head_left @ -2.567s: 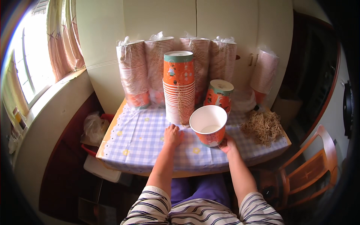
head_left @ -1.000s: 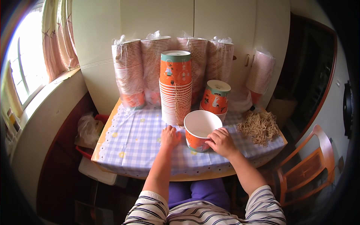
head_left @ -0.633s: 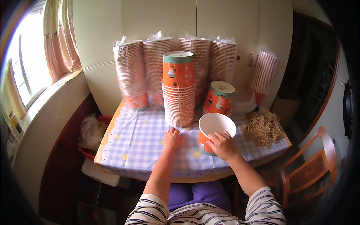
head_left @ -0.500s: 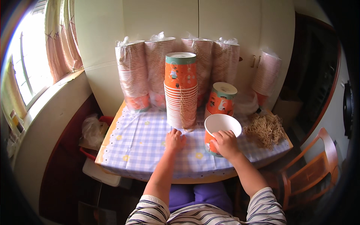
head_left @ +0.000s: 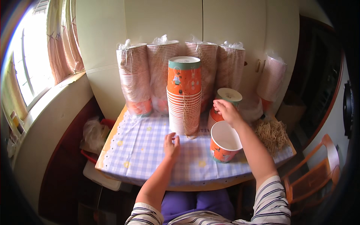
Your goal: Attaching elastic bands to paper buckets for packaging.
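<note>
The right hand [head_left: 226, 110] is raised over the table, fingers loosely curled and holding nothing; the fingertips touch or nearly touch the front of a short stack of cups [head_left: 224, 108] capped by an upside-down cup with a pale base (whether they actually press on it is hard to tell). Just below that wrist, toward the person, stands a single open cup [head_left: 224, 141], orange outside and white inside, upright on the tablecloth [head_left: 146, 150] and free of either hand.

The left hand [head_left: 171, 144] rests on the checked cloth with the fingers slightly spread and bent, empty. Just beyond its fingertips rises the tall stack of cups [head_left: 184, 99], its top one orange with a green band, and a strand of twine [head_left: 185, 118] hangs down the stack's front.

To the right of the right forearm lies a heap of tan straw-like filling [head_left: 273, 133] at the table's edge. Behind both stacks, against the cream cupboard doors [head_left: 165, 26], stand wrapped sleeves of cups [head_left: 135, 80] in clear plastic. Farther out, a wooden chair [head_left: 318, 172] sits to the right, and a curtained window [head_left: 35, 60] is on the left.
</note>
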Demonstrator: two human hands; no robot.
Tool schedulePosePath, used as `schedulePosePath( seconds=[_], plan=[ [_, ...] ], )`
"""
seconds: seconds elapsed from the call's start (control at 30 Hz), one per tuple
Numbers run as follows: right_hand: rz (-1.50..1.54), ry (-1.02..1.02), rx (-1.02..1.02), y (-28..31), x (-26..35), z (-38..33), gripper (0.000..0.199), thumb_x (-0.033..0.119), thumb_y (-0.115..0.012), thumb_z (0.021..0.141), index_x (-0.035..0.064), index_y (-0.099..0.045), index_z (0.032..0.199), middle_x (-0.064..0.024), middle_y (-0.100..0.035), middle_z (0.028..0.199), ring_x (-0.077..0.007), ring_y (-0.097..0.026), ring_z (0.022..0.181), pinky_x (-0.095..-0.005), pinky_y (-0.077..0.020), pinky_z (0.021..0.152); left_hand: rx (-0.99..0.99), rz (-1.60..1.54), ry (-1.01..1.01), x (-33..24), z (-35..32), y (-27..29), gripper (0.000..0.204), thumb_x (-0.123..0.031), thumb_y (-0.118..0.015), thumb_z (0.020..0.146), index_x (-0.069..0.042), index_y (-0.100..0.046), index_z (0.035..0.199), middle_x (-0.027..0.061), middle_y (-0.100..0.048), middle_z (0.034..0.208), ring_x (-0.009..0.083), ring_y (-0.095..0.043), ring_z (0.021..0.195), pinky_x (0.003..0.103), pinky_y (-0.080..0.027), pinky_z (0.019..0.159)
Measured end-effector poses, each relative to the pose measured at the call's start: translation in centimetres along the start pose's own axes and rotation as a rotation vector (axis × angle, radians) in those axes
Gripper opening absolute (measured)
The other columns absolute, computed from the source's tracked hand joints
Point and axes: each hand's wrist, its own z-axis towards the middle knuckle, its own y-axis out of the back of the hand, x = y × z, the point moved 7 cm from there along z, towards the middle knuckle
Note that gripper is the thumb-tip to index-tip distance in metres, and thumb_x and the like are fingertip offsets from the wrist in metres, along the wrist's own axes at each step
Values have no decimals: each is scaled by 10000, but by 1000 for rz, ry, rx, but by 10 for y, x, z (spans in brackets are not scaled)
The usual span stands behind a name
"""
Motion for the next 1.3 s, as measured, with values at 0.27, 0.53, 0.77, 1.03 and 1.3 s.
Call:
schedulePosePath(
  seconds=[0.27,0.53,0.77,1.03,1.3],
  plan=[
    [316,-276,-98,-20,-85,133,729,569,-366,899,52,-285,1406,-109,-295,1459,-248,-314,1301,-433,-326,986,63,-362,109,-17,65,-19,524,-301,-462,944,15,-351,1347,210,-397,1342,264,-440,1190,344,-352,987],
    [713,-310,98,-70,-55,141,733,624,-299,874,23,-493,1247,-118,-530,1272,-254,-526,1128,-402,-404,955,217,-758,25,-74,122,-42,667,-437,-380,952,9,-194,1412,132,-263,1451,216,-248,1344,337,-187,1098],
    [778,-326,141,-109,21,78,742,580,-282,900,-22,-401,1318,-156,-432,1359,-246,-435,1232,-377,-343,1029,198,-895,-32,-52,154,-19,556,-383,-296,978,24,-318,1356,139,-365,1392,212,-332,1293,345,-242,1076],
    [621,-557,252,-137,28,-10,949,730,-380,798,126,-64,1459,-212,-177,1477,-372,-131,1367,-517,-30,1091,248,-718,334,7,177,52,663,-585,-261,918,-97,-376,1351,107,-448,1345,224,-445,1188,328,-330,976],
    [405,-419,27,-78,11,20,668,485,-375,907,31,-307,1392,-131,-263,1474,-240,-203,1366,-419,-143,1092,-147,-458,238,-24,132,84,732,-607,-460,808,-157,-340,1372,73,-385,1370,235,-380,1215,462,-180,1001]
  ],
)
